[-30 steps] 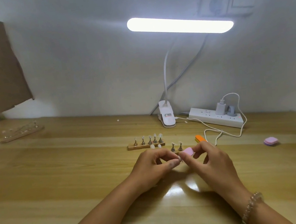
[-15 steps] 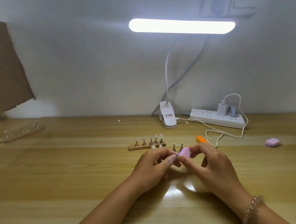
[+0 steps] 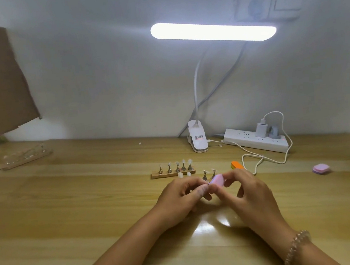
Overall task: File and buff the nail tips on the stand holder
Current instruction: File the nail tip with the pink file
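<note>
A wooden stand holder [image 3: 173, 173] lies on the table, carrying several metal pegs topped with clear nail tips [image 3: 183, 162]. Two more pegs with tips [image 3: 209, 173] stand just right of it, and two loose tips [image 3: 180, 175] lie in front. My right hand [image 3: 247, 191] pinches a small pink buffer block [image 3: 217, 180]. My left hand [image 3: 182, 198] has its fingers curled together against the block's left edge, pinching something small that its fingertips hide.
An orange file [image 3: 237, 165] lies behind my right hand. A second pink buffer [image 3: 321, 168] sits at the right. A clip lamp [image 3: 198, 138], a power strip [image 3: 257, 140] and a white cable [image 3: 265, 157] occupy the back. Another holder [image 3: 24, 157] lies far left.
The pink buffer block has shifted slightly left toward my left fingertips, then back a little. Both hands stay in the same place over the table.
</note>
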Demonstrator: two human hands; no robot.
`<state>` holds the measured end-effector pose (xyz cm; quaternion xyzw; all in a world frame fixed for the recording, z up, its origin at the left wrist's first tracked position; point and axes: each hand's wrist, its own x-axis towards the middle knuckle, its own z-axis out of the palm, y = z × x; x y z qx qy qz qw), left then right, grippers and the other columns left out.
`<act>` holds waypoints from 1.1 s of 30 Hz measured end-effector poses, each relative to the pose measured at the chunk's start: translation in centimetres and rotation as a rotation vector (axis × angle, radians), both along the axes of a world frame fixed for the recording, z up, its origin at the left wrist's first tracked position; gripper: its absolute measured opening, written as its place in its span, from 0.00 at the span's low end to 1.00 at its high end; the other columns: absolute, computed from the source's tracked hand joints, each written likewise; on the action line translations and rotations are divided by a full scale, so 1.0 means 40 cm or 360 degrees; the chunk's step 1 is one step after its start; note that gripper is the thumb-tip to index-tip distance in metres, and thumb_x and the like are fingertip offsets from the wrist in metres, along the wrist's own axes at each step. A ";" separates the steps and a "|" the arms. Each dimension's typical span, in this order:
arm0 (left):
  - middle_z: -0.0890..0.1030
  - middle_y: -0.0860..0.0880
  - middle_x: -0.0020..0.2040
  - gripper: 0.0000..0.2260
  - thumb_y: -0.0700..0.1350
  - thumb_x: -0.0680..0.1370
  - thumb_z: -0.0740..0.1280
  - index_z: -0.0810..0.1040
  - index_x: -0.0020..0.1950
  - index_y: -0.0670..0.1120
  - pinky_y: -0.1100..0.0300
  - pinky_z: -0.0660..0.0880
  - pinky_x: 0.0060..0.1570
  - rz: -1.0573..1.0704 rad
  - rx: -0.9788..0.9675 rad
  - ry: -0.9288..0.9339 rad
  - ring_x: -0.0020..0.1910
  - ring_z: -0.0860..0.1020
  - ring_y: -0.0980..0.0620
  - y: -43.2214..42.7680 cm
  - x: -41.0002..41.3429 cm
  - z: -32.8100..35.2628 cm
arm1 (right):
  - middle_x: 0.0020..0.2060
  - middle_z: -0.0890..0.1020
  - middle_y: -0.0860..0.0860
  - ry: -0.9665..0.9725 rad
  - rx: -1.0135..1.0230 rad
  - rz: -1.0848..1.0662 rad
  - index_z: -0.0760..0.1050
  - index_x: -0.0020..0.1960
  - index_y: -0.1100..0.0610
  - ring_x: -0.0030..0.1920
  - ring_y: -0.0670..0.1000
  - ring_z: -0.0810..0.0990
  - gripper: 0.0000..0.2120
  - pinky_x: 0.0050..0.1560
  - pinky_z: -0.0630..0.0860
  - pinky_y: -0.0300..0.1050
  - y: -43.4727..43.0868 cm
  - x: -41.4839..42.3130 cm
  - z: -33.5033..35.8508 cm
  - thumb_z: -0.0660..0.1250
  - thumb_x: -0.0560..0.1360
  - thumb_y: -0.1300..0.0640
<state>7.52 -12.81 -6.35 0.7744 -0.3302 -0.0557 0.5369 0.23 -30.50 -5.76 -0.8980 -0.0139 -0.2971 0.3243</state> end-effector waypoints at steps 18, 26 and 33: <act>0.81 0.61 0.37 0.08 0.49 0.80 0.64 0.82 0.45 0.58 0.60 0.73 0.37 -0.0053 0.0052 0.0025 0.35 0.76 0.57 0.001 -0.008 0.002 | 0.41 0.76 0.39 -0.0005 -0.0172 0.0045 0.73 0.43 0.43 0.34 0.45 0.73 0.21 0.33 0.70 0.40 0.007 -0.006 -0.007 0.63 0.67 0.26; 0.80 0.58 0.34 0.08 0.47 0.82 0.64 0.83 0.50 0.51 0.61 0.70 0.30 0.0008 0.0029 0.0113 0.29 0.73 0.59 0.003 -0.011 0.008 | 0.40 0.77 0.39 -0.0004 -0.0199 0.0047 0.72 0.43 0.44 0.34 0.44 0.73 0.21 0.33 0.71 0.40 0.007 -0.009 -0.010 0.65 0.67 0.27; 0.81 0.58 0.34 0.09 0.45 0.83 0.64 0.83 0.48 0.54 0.64 0.69 0.27 0.0013 0.0044 0.0113 0.28 0.73 0.60 0.005 -0.013 0.012 | 0.40 0.77 0.39 0.0011 -0.0154 0.0028 0.74 0.43 0.45 0.34 0.44 0.73 0.20 0.34 0.70 0.38 0.002 -0.006 -0.007 0.65 0.67 0.29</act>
